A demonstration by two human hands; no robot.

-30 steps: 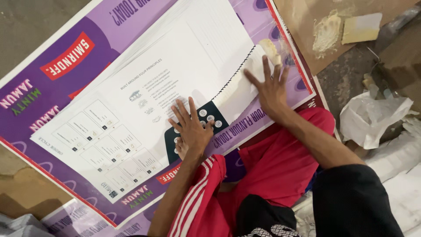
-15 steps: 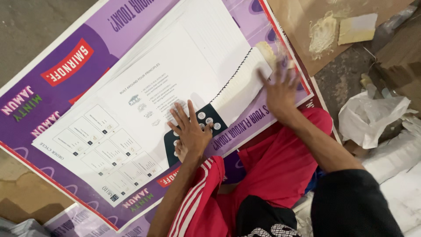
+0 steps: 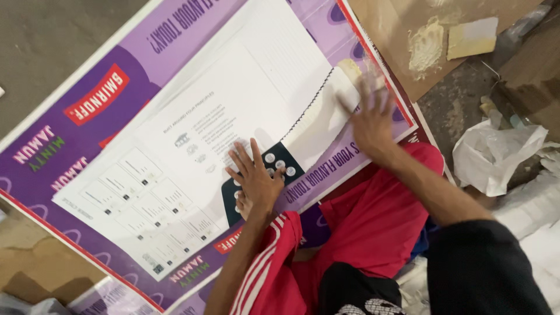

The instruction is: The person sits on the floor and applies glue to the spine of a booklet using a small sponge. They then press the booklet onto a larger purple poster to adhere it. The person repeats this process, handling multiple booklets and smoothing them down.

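Left hand (image 3: 255, 178) presses flat, fingers spread, on the white sheet (image 3: 192, 151) atop the purple poster (image 3: 93, 111), while the open-fingered right hand (image 3: 370, 119) has slid toward its red edge.

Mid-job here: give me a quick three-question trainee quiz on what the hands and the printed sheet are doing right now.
1. True or false: the left hand lies flat, fingers spread, on the white printed sheet.
2. What lies directly under the white printed sheet? A) a purple poster board B) a metal tray C) a green cloth
3. Which hand is blurred, near the sheet's perforated edge?

Key
1. True. Its palm is down on the sheet's dark corner patch.
2. A, the purple poster board.
3. The right hand, over the cream strip beyond the perforated edge.
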